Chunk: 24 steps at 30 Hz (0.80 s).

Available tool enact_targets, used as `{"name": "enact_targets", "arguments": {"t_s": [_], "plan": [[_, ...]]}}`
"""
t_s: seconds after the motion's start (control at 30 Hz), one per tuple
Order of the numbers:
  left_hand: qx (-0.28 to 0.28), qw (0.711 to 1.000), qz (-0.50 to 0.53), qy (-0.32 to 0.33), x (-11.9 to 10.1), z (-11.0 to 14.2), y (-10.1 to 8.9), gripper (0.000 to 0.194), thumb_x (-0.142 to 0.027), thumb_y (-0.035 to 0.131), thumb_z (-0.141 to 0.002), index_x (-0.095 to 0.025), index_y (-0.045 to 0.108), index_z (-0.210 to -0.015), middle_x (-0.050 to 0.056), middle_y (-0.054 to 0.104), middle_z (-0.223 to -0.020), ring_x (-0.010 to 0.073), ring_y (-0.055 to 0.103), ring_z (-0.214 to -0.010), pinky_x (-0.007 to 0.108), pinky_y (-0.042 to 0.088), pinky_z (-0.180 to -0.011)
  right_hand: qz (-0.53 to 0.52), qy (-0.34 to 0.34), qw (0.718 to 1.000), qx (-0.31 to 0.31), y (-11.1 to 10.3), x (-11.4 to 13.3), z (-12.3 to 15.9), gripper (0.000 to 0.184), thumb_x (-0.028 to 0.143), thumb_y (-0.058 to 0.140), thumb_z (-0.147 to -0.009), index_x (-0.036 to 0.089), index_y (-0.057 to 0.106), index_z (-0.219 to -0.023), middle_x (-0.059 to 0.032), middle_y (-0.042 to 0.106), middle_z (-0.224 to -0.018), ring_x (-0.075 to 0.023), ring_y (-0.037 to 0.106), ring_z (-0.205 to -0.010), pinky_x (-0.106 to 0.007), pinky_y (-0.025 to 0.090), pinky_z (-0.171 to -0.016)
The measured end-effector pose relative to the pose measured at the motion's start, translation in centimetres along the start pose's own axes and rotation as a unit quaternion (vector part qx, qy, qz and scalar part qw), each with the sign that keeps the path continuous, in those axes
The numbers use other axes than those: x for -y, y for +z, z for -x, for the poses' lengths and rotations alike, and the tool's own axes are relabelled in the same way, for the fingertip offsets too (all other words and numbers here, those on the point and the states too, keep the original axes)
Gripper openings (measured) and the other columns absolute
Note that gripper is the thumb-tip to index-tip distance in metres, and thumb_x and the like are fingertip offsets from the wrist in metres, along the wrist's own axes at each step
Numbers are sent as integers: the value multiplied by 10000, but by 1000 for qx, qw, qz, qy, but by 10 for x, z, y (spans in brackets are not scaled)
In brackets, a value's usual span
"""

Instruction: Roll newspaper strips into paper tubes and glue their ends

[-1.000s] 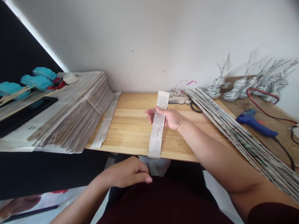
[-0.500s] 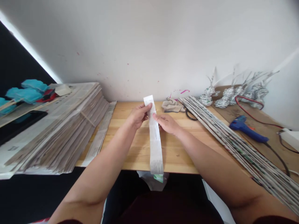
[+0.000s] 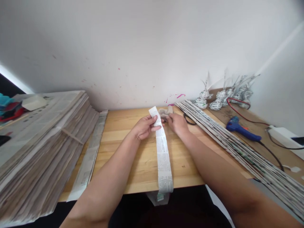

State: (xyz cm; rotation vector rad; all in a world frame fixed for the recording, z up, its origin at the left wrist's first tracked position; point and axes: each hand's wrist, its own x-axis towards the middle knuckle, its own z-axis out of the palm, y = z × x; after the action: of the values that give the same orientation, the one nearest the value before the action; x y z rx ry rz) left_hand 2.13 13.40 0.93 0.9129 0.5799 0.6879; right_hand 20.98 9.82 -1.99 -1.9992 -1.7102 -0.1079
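Observation:
A long printed newspaper strip (image 3: pixel 163 152) runs from the middle of the wooden table down over its front edge. Near its upper end, my left hand (image 3: pixel 145 126) pinches it between thumb and fingers. My right hand (image 3: pixel 177 123) is just right of the strip, its fingers curled together beside a crumpled beige cloth (image 3: pixel 169 110). Whether those fingertips grip the cloth or something small is hidden from me. Black scissor-like loops (image 3: pixel 190 120) lie right of that hand, partly under a bundle of rolled newspaper sticks (image 3: pixel 220 136).
A tall stack of newspaper (image 3: pixel 54 139) stands on the left, with flat folded strips (image 3: pixel 91 152) beside it. On the right, a blue glue gun (image 3: pixel 242 129) rests on brown cardboard (image 3: pixel 251 148) near a white power strip (image 3: pixel 282 139). Several woven paper figures (image 3: pixel 216 99) stand behind.
My right hand has left the strip and moved right to the cloth. The left hand still pinches the strip. The view has shifted slightly to the right.

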Motion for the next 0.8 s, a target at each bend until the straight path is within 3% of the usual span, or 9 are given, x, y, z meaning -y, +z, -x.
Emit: {"name": "enact_targets", "arguments": {"t_s": [0.07,0.2,0.43,0.53,0.63,0.7,0.8], "plan": [[1,1000,0,-8,0,1,2,60,-157,632,-857,-108,654,-883,101,720,-839,162,716,-729,207,592,-594,-12,11,1000,0,1,3,1,408,439,404,-952,206,713,-820,-88,699,-817,-225,604,-762,-313,328,-613],[6,1000,-1,-10,1,2,6,83,-187,632,-866,-115,658,-897,80,706,-754,139,698,-663,195,586,-571,-47,35,998,-11,2,3,2,482,524,385,-943,207,669,-718,-77,667,-707,-218,591,-696,-309,317,-590],[15,1000,-8,-15,12,0,8,126,-186,640,-855,-107,676,-947,113,728,-855,166,715,-709,191,567,-546,-216,28,972,-86,9,-6,-4,293,409,463,-899,194,602,-756,-53,647,-712,-217,602,-707,-329,448,-684],[2,1000,-2,-5,17,-3,9,109,-136,619,-858,-91,677,-938,112,731,-855,156,716,-711,205,580,-613,-347,22,934,-84,15,-3,-7,213,347,522,-852,185,640,-925,-65,705,-867,-223,657,-830,-357,501,-805],[-21,1000,-14,-4,21,-4,10,120,-139,614,-863,-94,669,-961,92,727,-780,147,708,-670,225,582,-633,-430,-31,900,-60,16,5,-7,408,282,512,-849,195,575,-1242,-84,668,-1196,-205,634,-1080,-361,464,-978],[-38,999,-30,-5,23,-5,12,155,-181,612,-875,-104,662,-1000,81,722,-746,146,700,-638,225,573,-593,-408,-53,911,-38,15,8,-3,485,261,500,-861,193,524,-1341,-92,612,-1313,-195,610,-1143,-359,440,-1020],[-59,998,-38,-2,25,-6,13,187,-243,620,-879,-116,662,-1010,66,715,-731,144,691,-619,238,569,-581,-315,-39,947,-53,11,7,3,431,265,493,-884,168,588,-1294,-109,639,-1277,-208,629,-1102,-359,470,-966]]}}
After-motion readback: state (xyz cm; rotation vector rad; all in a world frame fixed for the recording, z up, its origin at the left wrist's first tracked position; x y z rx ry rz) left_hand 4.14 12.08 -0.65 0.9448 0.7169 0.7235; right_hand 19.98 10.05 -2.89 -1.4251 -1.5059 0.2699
